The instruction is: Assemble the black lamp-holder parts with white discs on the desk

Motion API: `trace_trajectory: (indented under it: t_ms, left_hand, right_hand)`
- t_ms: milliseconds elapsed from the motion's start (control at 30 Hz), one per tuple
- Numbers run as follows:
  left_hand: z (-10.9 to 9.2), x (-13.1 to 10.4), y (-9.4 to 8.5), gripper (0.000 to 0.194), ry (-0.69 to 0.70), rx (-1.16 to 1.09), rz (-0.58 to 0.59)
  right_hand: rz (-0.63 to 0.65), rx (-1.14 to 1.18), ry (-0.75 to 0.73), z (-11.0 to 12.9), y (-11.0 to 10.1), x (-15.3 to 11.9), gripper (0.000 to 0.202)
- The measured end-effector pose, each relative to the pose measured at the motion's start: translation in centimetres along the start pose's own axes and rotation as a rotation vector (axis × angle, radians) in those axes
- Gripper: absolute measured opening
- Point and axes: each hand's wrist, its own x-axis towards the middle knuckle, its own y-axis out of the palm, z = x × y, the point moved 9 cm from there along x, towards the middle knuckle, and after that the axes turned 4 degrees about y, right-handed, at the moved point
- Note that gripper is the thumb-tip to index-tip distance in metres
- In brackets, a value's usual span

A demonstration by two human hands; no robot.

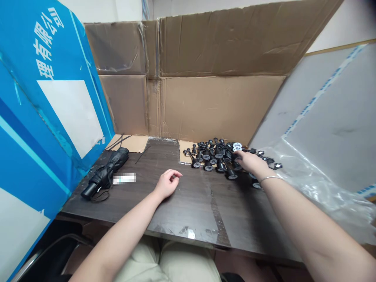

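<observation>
My right hand (252,163) reaches into a pile of black parts (219,152) at the table's right rear. These have cup-shaped bodies with pale grey round ends and thin stems. Its thumb and fingers close around one black part, mostly hidden among the others. A white round disc (237,146) shows just behind the fingertips. My left hand (168,184) rests on the dark wooden table (188,203), left of the pile, its fingers loosely bent and nothing held.
On the left lies a folded black umbrella (108,172) beside a small blurred white item (125,178). Cardboard (211,105) stands along the back, a blue panel (70,156) on the left. Clear plastic sheeting (317,184) bunches at the right.
</observation>
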Motion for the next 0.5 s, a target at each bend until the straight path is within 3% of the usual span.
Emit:
trace_trajectory:
  t_ms: [300,500]
  left_hand:
    - [-0.1,0.1,0.0,0.018,0.013,0.02,0.001]
    - [0.0,0.1,-0.1,0.019,0.019,0.015,-0.006]
  right_hand:
    - [0.003,0.035,-0.062,0.4,0.0,0.4,0.034]
    - [0.022,0.135,0.093,-1.8,0.2,0.0,0.034]
